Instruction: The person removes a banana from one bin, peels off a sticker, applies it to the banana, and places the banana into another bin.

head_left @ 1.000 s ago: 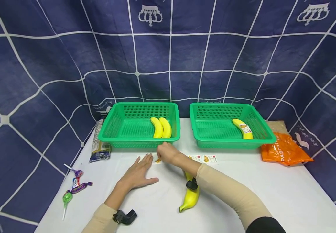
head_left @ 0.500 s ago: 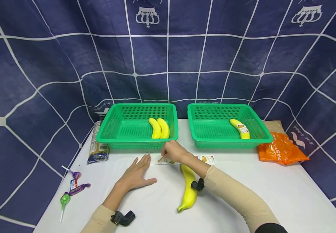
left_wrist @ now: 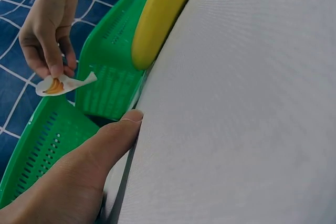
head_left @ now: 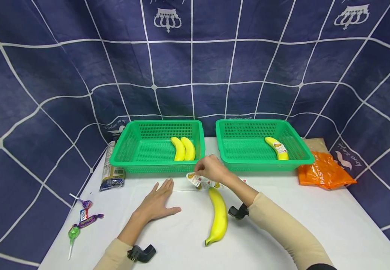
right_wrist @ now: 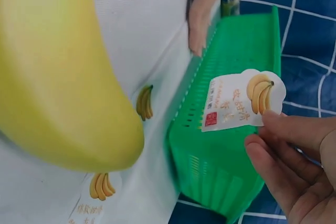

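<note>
Your right hand (right_wrist: 299, 156) pinches a small white paper-like label with a scalloped edge (right_wrist: 236, 100), printed with bananas, writing and a red square; thumb and fingertips hold its banana-picture end, and the rest sticks out free. In the head view the label is above a narrow strip of matching labels (head_left: 221, 185), just in front of the baskets. Your left hand (head_left: 155, 202) lies flat on the table, fingers spread, fingertips by the strip's left end; whether they press it, you cannot tell. Near you, below the strip, a large, curved yellow banana (head_left: 219, 217) lies untouched. If the label's back is sticky, as seems likely, it could fold onto itself, cling to your fingers or catch on the strip, because so little of it is gripped; the strip could also slide if your left hand is not bearing on it. The table (head_left: 282, 221) has a smooth white covering. At its back stand two green perforated plastic baskets: the left one (head_left: 147, 164) holds two plain bananas (head_left: 188, 149), the right one (head_left: 249, 162) a single labelled banana (head_left: 270, 141). A dark plastic packet (head_left: 112, 179) and wrapped sweets (head_left: 91, 220) lie on the left, an orange bag (head_left: 324, 174) on the right. Navy cloth with white grid lines (head_left: 178, 63) encloses the space.
</note>
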`<state>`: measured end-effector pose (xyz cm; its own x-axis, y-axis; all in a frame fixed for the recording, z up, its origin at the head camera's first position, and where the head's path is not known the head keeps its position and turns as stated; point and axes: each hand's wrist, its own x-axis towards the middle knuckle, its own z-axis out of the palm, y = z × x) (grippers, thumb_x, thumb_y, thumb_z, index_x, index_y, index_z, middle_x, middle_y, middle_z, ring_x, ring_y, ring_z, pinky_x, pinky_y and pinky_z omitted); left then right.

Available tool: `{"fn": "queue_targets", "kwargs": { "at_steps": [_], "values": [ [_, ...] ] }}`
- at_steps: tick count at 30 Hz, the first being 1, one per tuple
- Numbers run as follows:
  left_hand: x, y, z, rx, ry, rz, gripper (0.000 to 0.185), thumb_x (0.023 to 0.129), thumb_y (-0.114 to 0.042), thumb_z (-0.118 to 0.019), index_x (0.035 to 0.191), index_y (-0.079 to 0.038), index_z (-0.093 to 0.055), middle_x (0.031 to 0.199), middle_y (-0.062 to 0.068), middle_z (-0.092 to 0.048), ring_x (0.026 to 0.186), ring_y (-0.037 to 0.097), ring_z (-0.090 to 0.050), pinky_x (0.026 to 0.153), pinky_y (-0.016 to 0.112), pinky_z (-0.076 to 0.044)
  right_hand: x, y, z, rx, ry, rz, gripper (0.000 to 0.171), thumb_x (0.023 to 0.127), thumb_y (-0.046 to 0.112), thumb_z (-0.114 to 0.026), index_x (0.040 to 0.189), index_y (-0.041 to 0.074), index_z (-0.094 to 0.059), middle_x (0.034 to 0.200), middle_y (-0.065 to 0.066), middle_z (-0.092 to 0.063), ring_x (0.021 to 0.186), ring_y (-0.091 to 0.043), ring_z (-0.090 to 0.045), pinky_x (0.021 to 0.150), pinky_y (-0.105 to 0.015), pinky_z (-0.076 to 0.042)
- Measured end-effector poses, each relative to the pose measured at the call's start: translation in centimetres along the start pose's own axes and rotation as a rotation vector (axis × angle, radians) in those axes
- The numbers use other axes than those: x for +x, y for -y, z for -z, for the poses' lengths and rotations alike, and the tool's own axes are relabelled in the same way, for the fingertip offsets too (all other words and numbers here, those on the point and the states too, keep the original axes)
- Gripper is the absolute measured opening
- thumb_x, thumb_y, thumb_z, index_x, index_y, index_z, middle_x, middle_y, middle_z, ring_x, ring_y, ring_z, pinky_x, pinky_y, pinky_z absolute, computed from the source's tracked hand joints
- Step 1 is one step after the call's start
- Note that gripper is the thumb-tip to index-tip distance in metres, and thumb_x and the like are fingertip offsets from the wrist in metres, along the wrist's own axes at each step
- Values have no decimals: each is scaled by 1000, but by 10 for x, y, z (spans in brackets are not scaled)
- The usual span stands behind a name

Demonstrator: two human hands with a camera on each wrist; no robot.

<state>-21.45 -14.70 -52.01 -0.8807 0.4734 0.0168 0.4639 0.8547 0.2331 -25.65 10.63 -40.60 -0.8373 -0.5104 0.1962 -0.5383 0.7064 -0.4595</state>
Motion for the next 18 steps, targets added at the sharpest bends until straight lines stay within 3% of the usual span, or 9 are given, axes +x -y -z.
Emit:
{"fn": "queue_targets", "kwargs": {
  "at_steps": [7,11,18],
  "values": [
    [-1,0,1,44,-56,-33,111,79,-78,-53,153,-1,-24,162,14,-21,151,28,-20,123,52,-13,-5,1,4,28,-1,-38,5,84,10,-75,81,12,-77,77,3,-75,64,-4,-59,59,-18,-50],
    [-1,-7,3,34,-98,-80,110,79,-77,-55,153,-2,-24,162,13,-21,151,26,-21,123,51,-14,-6,3,6,33,1,-45,4,85,10,-75,82,11,-78,77,2,-76,63,-4,-59,58,-17,-48],
    [0,-35,8,-86,-42,-146,108,79,-74,-59,154,-5,-24,163,8,-18,152,21,-16,124,49,-16,-8,7,13,31,-35,-32,4,85,10,-74,84,9,-78,77,0,-76,63,-4,-60,59,-19,-50]
  ]
}}
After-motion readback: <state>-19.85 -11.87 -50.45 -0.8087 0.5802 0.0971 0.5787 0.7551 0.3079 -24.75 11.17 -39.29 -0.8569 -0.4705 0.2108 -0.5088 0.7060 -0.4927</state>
